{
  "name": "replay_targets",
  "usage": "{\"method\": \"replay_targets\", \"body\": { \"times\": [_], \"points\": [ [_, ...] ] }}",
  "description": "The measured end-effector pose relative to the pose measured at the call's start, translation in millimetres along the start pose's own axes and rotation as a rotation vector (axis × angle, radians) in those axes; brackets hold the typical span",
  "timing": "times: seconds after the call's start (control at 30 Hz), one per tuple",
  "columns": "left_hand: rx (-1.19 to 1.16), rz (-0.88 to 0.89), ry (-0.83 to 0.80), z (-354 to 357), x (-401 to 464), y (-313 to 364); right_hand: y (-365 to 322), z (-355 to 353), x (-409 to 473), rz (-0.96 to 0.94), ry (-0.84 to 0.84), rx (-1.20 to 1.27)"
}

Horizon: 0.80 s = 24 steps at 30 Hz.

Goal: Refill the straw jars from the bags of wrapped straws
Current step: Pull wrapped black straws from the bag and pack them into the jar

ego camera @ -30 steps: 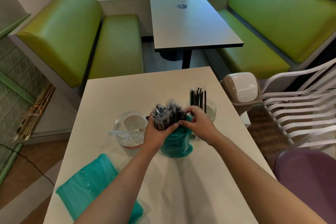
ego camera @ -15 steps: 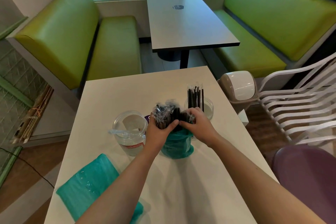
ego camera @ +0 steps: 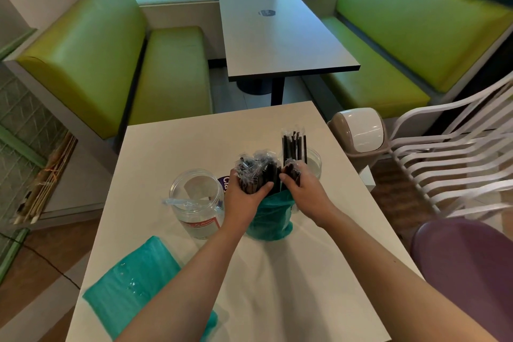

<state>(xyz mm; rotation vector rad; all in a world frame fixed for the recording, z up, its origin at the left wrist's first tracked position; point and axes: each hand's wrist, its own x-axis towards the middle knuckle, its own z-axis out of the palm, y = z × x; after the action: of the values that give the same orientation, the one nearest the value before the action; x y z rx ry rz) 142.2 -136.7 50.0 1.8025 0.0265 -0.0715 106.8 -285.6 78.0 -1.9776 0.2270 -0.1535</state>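
A teal bag (ego camera: 270, 216) stands upright in the middle of the white table (ego camera: 277, 286). Out of its top sticks a bundle of wrapped black straws (ego camera: 256, 172). My left hand (ego camera: 245, 198) grips this bundle from the left. My right hand (ego camera: 304, 189) pinches a few of the wrapped straws at the bundle's right side. Behind my right hand stands a clear jar (ego camera: 313, 165) holding several upright black straws (ego camera: 294, 146). A second clear jar (ego camera: 197, 203) stands left of the bag and holds a single clear-wrapped straw lying across it.
Another teal bag (ego camera: 130, 289) lies flat at the table's near left. A purple label (ego camera: 225, 184) peeks out behind my left hand. A swing-lid bin (ego camera: 361, 133), white chairs (ego camera: 455, 164) and a purple seat (ego camera: 466, 264) stand to the right. Green benches and a grey table lie beyond.
My right hand has slid slightly down and closed on a few straws at the bundle's right edge. My left hand keeps its grip. The view has shifted a little.
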Motion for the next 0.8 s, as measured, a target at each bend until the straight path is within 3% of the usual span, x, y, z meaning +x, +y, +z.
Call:
{"method": "replay_targets", "body": {
  "times": [0.8],
  "points": [
    [-0.021,0.008,-0.016,4.4,4.4,5.2,-14.4,-3.1,5.2,0.016,0.003,0.017]
  ]
}}
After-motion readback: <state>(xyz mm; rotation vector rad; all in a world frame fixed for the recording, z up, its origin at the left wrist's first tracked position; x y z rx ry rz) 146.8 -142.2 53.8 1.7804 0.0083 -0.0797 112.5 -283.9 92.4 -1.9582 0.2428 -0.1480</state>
